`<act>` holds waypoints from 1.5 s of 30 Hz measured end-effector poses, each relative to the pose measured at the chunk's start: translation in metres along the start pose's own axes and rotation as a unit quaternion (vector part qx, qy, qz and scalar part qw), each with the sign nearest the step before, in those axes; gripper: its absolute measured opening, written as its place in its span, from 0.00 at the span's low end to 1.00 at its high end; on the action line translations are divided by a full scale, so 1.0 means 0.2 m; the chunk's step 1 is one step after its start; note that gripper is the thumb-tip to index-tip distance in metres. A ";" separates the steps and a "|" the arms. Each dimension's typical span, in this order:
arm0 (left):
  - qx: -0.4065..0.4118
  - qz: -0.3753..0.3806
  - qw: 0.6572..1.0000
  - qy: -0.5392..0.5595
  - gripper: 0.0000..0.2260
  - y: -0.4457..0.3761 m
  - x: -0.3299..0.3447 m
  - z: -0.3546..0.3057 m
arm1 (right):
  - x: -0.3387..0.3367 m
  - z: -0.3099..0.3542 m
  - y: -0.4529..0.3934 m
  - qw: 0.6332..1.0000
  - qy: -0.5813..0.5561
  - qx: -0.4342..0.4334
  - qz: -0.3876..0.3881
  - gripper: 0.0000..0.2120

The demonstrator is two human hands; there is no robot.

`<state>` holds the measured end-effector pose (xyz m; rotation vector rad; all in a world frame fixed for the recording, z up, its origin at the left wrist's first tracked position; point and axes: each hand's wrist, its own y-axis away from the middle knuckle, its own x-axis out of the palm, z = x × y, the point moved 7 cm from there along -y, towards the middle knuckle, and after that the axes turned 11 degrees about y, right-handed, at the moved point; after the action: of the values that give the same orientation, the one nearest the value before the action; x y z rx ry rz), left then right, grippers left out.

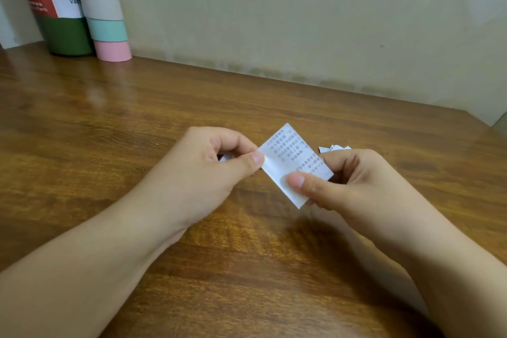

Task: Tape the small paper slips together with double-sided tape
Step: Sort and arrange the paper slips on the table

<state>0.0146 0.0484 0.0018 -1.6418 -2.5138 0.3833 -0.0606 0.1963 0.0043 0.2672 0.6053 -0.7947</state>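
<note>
Hands (277,173) pinching paper slip (288,156), L+R thumbs atop

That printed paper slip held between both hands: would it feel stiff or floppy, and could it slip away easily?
The paper slip looks thin and probably very light, so it would likely flex rather than stay rigid. Pinched by the left hand at one edge and the right hand near a corner, it stays fairly flat, suggesting some crispness. A light draught could probably shift the loose slips on the table.
</note>
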 end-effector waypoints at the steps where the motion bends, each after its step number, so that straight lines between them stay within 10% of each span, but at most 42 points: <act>1: 0.003 0.004 1.000 -0.007 0.07 0.00 0.00 0.00 | 0.00 0.00 0.00 1.000 -0.010 0.001 0.000 0.11; 20: -0.018 0.053 0.988 -0.142 0.09 0.01 0.04 0.01 | -0.04 -0.05 -0.03 0.997 -0.027 -0.001 -0.072 0.13; 28: -0.006 0.102 0.916 -0.388 0.12 0.05 0.09 0.06 | 0.03 -0.10 -0.05 0.951 0.307 0.018 0.003 0.17; 45: -0.003 0.140 0.895 -0.424 0.12 0.05 0.14 0.08 | 0.11 -0.05 -0.05 0.918 0.397 -0.003 0.006 0.17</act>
<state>0.0086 0.0753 -0.0177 -2.1915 -2.7632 1.3925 -0.0601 0.1808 -0.0174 0.5989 1.3683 -0.6533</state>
